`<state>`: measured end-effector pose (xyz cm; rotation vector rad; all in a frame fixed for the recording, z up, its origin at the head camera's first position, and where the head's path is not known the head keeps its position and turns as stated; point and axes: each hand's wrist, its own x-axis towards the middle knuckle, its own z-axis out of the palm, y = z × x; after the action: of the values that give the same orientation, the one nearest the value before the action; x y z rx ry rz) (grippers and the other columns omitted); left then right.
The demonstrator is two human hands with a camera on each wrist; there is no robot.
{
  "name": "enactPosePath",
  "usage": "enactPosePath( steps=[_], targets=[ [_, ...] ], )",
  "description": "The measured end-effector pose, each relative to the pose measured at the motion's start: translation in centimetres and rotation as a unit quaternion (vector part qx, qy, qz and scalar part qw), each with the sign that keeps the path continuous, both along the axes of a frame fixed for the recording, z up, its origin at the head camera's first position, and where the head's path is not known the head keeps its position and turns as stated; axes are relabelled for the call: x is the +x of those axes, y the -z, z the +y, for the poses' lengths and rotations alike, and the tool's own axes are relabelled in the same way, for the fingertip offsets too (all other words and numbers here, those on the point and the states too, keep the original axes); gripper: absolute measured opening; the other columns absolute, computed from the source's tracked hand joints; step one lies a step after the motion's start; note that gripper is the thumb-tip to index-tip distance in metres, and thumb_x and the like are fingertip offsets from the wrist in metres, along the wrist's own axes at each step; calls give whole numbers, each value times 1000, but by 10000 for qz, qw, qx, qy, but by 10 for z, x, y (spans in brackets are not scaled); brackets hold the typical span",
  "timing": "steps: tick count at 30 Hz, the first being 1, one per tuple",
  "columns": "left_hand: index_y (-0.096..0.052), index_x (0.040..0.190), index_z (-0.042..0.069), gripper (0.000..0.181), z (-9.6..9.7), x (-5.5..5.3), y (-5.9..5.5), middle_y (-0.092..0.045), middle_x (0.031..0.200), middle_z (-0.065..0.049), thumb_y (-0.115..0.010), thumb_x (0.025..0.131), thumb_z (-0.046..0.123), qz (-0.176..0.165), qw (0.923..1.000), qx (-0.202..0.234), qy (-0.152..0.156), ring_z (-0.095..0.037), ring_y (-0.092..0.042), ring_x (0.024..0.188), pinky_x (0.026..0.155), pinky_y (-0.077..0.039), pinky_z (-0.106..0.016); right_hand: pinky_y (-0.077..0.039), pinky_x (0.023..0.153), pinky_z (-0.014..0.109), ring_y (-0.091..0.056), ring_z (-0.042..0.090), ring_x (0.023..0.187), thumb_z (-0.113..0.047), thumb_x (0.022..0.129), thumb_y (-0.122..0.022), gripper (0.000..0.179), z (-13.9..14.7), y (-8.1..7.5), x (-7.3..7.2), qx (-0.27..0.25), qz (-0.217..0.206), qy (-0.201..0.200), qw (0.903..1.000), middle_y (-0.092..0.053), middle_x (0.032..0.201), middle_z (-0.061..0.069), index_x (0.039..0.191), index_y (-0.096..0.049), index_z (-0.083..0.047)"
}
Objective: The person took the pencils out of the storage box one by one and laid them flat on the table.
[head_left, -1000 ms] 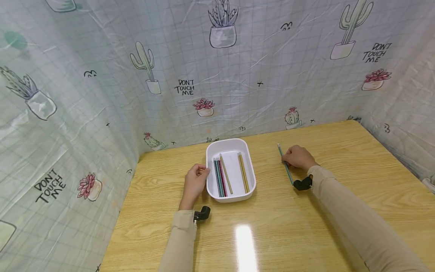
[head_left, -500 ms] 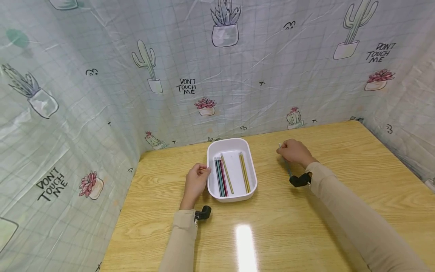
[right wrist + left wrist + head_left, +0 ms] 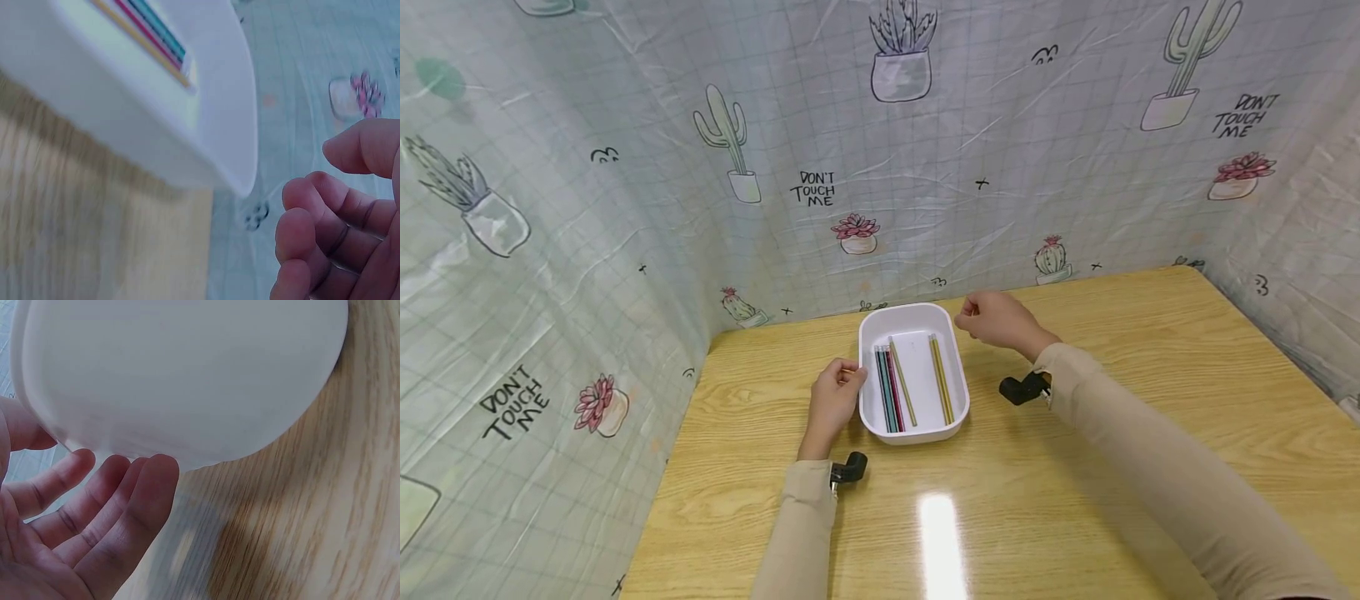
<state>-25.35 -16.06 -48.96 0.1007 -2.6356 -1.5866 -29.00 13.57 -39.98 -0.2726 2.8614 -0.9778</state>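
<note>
A white plastic tray [image 3: 958,367] stands on the wooden table in the head view. Dark, teal and red pencils [image 3: 889,390] lie side by side along its left, beside a slanted yellow pencil [image 3: 904,383]. Two more yellow pencils [image 3: 942,379] lie at its right. My left hand [image 3: 833,402] holds the tray's left side; in the left wrist view its fingertips touch the outer wall. My right hand [image 3: 1003,321] is over the tray's upper right corner. In the right wrist view its fingers [image 3: 297,231] curl loosely, thumb apart, no pencil visible between them. The teal pencil seen earlier is out of sight.
The wooden table [image 3: 760,517] reaches back to a cloth backdrop [image 3: 820,100] printed with cacti, which also hangs along both sides. Dark wrist cameras [image 3: 850,468] sit on both wrists. A bright reflection lies on the front of the table.
My right hand held a teal pencil right of the tray; it has moved left to the tray's corner, and that pencil is now hidden. My left hand stays on the tray.
</note>
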Motion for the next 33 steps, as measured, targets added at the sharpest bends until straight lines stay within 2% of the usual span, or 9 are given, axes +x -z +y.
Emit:
enactPosePath(
  steps=[5,12,21,29,33],
  targets=[
    [-68,111,9,22,0,0,1,-65,92,-10,-65,99,27,11,10000,-36,-9,-20,-59,79,66,-49,-27,-40,60,31,-52,18,67,-29,98,-59,20,-21,-9,-1,136,190,-316,9992,-67,80,3,89,-65,-12],
    [-68,112,8,23,-2,0,3,-66,92,-9,-64,99,28,45,10000,-58,-16,-19,-60,79,65,-50,-26,-40,61,30,-51,16,67,-29,95,-62,18,-49,-10,-5,376,313,-609,9969,-58,73,-1,86,-65,-13],
    [-68,111,8,22,-2,1,4,-66,91,-9,-64,100,26,88,10000,-13,2,-19,-60,80,65,-50,-28,-42,62,30,-55,16,73,-32,95,-64,20,-78,-2,-9,784,0,-757,9940,-59,78,-2,85,-64,-15],
    [-68,112,8,22,-2,1,4,-67,92,-10,-65,99,26,53,10000,37,-14,-20,-61,80,66,-50,-27,-40,62,28,-52,14,71,-33,96,-65,25,-96,9,-14,973,-138,-911,9910,-56,75,-3,80,-62,-14],
    [-68,111,8,23,-1,0,5,-67,91,-10,-65,99,27,96,9999,51,16,-19,-61,79,66,-50,-27,-42,61,28,-53,13,69,-32,96,-64,23,-101,15,-17,1012,-394,-894,9901,-57,74,-3,81,-62,-15]
  ],
)
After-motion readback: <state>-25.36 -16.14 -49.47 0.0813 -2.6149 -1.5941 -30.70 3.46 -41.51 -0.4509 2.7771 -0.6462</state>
